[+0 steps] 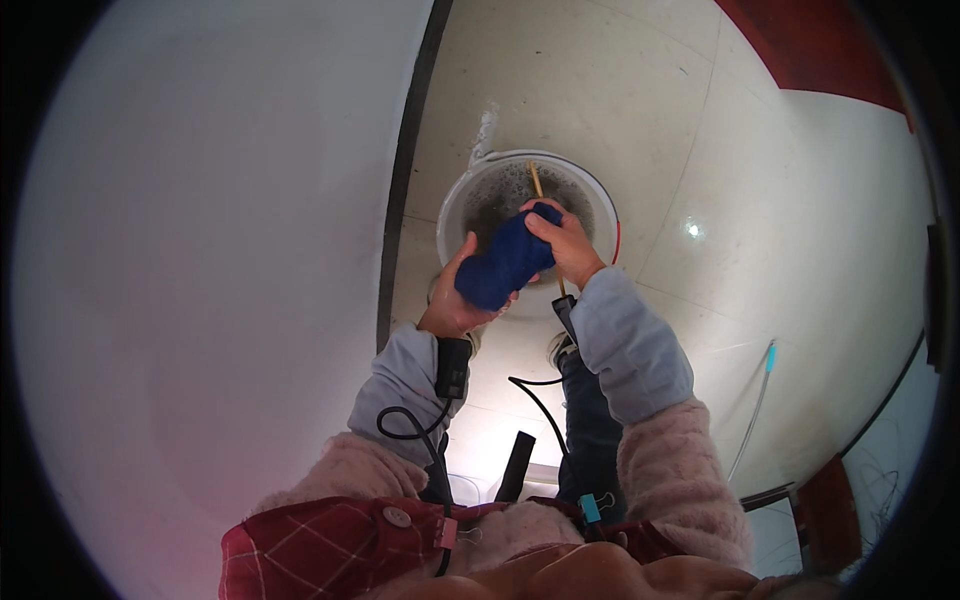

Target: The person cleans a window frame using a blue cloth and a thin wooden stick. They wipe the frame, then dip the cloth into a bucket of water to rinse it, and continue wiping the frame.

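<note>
A folded or bundled dark blue cloth [499, 262] is held in both hands above a round white bucket [448, 202]. My left hand [450, 304] cradles its lower left end, palm up, with the thumb raised. With fingers and thumb my right hand [566, 241] grips the upper right end. Dark, bubbly water [495, 187] fills part of the bucket below. A thin yellowish stick [535, 178] stands in the bucket and passes behind my right hand.
A white wall with a dark baseboard [405, 165] runs close on the left. The bucket stands on pale floor tiles [615, 97]. Black cables [431, 450] hang from devices at both wrists. A thin rod with a turquoise end [770, 358] is at the right; red furniture [825, 52] is at the upper right.
</note>
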Demonstrator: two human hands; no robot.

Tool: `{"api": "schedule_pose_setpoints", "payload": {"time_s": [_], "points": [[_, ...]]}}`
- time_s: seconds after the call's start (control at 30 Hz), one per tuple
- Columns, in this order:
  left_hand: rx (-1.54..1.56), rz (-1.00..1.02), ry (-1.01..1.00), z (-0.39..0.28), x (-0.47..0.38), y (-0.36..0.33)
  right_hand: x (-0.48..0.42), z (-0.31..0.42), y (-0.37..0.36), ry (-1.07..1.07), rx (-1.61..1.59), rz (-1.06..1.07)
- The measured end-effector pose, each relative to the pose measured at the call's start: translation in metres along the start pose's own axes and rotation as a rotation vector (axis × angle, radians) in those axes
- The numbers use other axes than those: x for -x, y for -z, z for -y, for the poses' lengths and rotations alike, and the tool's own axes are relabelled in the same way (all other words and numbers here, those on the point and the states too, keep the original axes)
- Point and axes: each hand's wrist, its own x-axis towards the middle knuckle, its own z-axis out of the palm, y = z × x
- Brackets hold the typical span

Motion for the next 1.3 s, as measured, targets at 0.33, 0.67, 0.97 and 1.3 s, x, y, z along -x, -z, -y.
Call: {"api": "schedule_pose_setpoints", "payload": {"time_s": [0.33,0.67,0.97,1.3], "points": [[-0.675,-0.193,-0.198,0.003,0.008,-0.027,-0.008,0.009,-0.017,-0.033,0.314,-0.096],[-1.13,-0.374,-0.271,0.022,-0.012,-0.007,-0.001,0.015,-0.025,-0.024,1.004,-0.109],[-1.228,-0.46,-0.317,0.041,-0.03,0.021,0.002,0.003,-0.024,-0.096,1.297,-0.13],[-1.419,-0.562,-0.435,0.07,-0.048,0.06,0.006,-0.031,-0.012,-0.088,1.432,-0.206]]}}
